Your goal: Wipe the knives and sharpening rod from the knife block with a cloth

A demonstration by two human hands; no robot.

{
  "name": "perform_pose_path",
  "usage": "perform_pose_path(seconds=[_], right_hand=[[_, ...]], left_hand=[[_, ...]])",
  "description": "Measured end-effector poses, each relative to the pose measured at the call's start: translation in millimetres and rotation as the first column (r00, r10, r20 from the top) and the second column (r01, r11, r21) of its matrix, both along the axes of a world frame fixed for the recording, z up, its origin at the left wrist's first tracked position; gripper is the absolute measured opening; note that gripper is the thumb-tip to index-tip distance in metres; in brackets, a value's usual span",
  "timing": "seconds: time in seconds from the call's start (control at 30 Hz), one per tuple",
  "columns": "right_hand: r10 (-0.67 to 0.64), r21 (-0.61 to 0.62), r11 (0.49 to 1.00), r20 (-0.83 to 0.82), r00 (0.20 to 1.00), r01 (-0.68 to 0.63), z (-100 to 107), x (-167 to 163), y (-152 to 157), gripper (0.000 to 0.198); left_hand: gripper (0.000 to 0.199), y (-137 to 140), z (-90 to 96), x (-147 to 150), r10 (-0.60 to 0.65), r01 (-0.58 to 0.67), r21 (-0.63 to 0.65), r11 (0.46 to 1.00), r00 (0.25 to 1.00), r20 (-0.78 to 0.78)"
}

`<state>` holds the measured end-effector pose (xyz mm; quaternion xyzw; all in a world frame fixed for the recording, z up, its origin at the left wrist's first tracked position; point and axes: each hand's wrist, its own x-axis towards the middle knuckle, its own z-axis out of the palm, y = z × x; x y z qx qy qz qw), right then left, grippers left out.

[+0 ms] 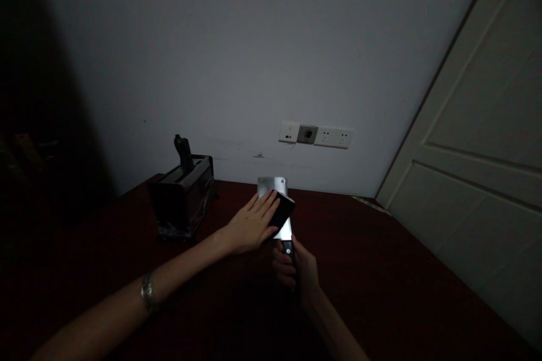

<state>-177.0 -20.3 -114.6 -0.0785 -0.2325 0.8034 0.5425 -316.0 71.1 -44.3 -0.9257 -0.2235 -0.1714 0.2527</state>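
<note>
A cleaver (273,183) with a shiny, broad metal blade points away from me above the dark red table. Its black handle is wrapped in the fingers of my right hand (302,268). Against the face of the blade, my left hand (249,224) presses a thin black sheet (283,213) with straight edges, possibly sandpaper or cloth. The left fingers lie nearly straight over it, with the thumb along its lower edge. Part of the blade is hidden under the hand and sheet. A bright reflection shows on the blade near the handle.
To the left stands a black, box-shaped holder (182,203) with a black handle (184,152) sticking up from its top. Wall sockets (334,137) sit above the table's back edge. A pale panelled door (478,180) borders the right side. The room is dim.
</note>
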Motion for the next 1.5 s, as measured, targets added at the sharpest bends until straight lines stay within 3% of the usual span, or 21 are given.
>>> perform_pose_path(seconds=[0.13, 0.2, 0.43, 0.5, 0.67, 0.9, 1.13, 1.33, 1.5], right_hand=[[0.066, 0.008, 0.998, 0.008, 0.998, -0.066, 0, -9, -3, 0.029], [0.079, 0.006, 0.997, 0.008, 0.997, -0.079, 0, -10, -3, 0.029], [0.008, 0.005, 1.0, 0.013, 1.0, -0.008, 1, 0, 3, 0.029], [0.018, 0.005, 1.0, 0.02, 1.0, -0.019, -1, -2, 4, 0.029], [0.067, -0.014, 0.998, 0.027, 0.997, -0.067, -5, -8, 3, 0.029], [-0.024, -0.001, 1.0, 0.058, 0.998, 0.024, -4, 1, 4, 0.031], [0.041, 0.002, 0.999, 0.053, 0.998, -0.041, -10, -6, 5, 0.03], [0.017, 0.01, 1.0, 0.047, 0.999, -0.018, -10, -5, 5, 0.032], [0.016, 0.016, 1.0, 0.066, 0.998, -0.017, -7, -10, 1, 0.03]], left_hand=[[0.063, 37, 14.3, -2, 0.15, -0.147, -0.036, 0.988, 0.985, 0.089], [0.063, 42, 15.6, -1, 0.169, -0.166, -0.04, 0.985, 0.981, 0.098], [0.062, -10, -4.4, 7, -0.032, 0.032, -0.012, 0.999, 0.999, -0.012], [0.062, -7, -1.2, 7, -0.031, 0.03, -0.024, 0.999, 0.999, -0.031], [0.063, 18, 13.4, 7, 0.122, -0.126, -0.09, 0.988, 0.992, -0.045], [0.063, -13, -0.4, 13, -0.043, 0.038, -0.055, 0.998, 0.996, -0.082], [0.067, 3, 3.2, 18, 0.064, -0.068, -0.107, 0.992, 0.997, -0.039], [0.062, -13, -0.7, 19, -0.041, 0.039, -0.049, 0.998, 0.998, -0.049], [0.062, 16, 13.2, 23, 0.085, -0.086, -0.051, 0.995, 0.996, -0.012]])
